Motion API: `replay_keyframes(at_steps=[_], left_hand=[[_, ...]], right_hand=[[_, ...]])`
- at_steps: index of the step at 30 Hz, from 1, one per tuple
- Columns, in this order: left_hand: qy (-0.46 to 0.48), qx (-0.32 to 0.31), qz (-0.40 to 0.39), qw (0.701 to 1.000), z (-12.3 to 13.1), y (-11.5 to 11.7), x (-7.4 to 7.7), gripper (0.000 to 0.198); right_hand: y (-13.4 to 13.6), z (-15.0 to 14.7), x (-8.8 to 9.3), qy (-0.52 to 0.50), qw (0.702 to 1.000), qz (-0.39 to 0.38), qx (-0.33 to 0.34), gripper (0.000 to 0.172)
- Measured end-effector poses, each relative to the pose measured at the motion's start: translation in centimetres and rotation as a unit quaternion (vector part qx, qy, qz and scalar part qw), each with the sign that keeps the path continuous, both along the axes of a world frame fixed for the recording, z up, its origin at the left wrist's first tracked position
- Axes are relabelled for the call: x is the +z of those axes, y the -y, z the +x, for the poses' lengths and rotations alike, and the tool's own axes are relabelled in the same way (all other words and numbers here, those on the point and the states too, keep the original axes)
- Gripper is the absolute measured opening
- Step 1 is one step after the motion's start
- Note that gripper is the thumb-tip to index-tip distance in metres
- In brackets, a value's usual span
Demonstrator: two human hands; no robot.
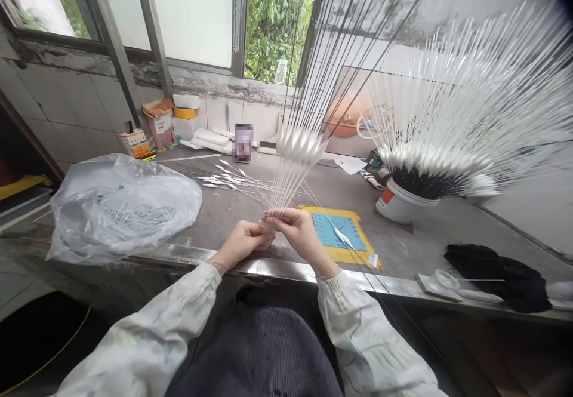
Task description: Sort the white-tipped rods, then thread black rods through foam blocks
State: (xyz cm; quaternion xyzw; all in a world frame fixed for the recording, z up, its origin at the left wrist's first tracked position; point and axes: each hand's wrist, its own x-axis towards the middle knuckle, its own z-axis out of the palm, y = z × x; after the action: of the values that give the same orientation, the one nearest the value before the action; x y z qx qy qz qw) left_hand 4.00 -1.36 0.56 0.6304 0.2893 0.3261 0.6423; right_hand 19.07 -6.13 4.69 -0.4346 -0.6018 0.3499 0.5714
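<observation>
A fanned bunch of fishing floats (301,145) stands upright before me, white spindle-shaped bodies in the middle, thin pale stems below and long dark stems rising above. My left hand (247,240) is closed round the lower ends of the pale stems at the table edge. Just above it, my right hand (296,228) pinches the same stems between thumb and fingers. The very ends are hidden in my grip. Beside my right hand, two or so loose floats (343,237) lie across a blue sheet (319,222) on a yellow backing. More floats (224,177) lie behind my left hand.
On the left sits a clear plastic bag (129,206) of thin sticks. A white bucket (403,203) packed with floats stands right. Black cloth (496,274) and a tape roll (445,279) lie near the right edge. Small boxes (161,125) and a blurred-out upright item (243,143) line the wall.
</observation>
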Motion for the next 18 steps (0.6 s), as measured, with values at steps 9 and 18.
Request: replay_keyframes(at_steps=[9,18], left_hand=[[-0.035,-0.003,0.010,0.999,0.02,-0.15,1.11,0.030],[-0.032,-0.012,-0.002,0.999,-0.19,-0.16,0.90,0.030]], right_hand=[[-0.33,-0.10,-0.42,0.014,0.999,0.020,-0.020,0.018],[0.00,-0.14,-0.22,0.015,0.999,0.027,-0.018,0.016]])
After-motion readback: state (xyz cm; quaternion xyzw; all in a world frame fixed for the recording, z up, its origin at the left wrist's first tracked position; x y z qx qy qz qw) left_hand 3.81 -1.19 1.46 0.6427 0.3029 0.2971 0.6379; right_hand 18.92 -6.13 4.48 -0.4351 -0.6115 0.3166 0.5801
